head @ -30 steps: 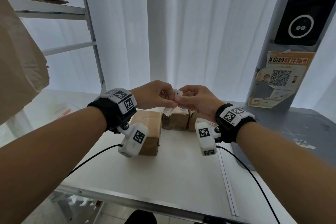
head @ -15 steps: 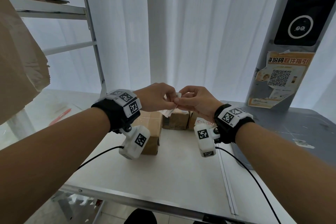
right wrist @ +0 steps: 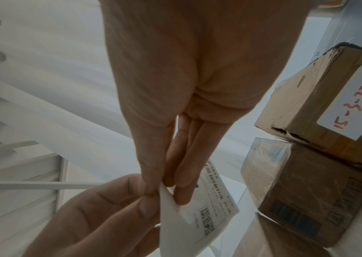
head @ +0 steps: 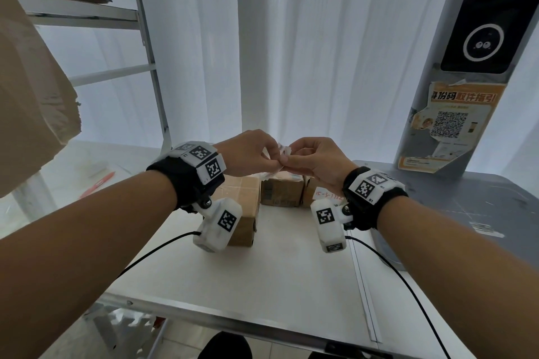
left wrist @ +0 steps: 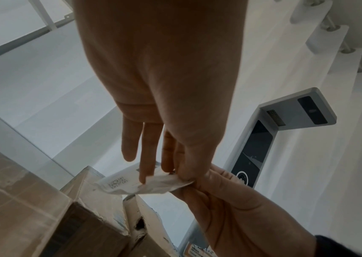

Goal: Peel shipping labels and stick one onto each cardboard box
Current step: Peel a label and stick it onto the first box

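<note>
Above the boxes (head: 281,192), both hands' fingers (right wrist: 182,187) pinch the label (right wrist: 199,217) crosswise.

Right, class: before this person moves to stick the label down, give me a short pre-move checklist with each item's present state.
1. Shipping label held: ok; left hand and right hand both pinch it at one corner.
2. Label free of its backing: cannot tell; no split between layers shows.
3. Label flat enough to stick: not ok; it is creased and curled in the left wrist view.
4. Cardboard boxes in view below the hands: ok; the nearest box and middle box stand on the table.
5. Which box lacks a label: cannot tell; the right box already carries a handwritten sticker.
</note>
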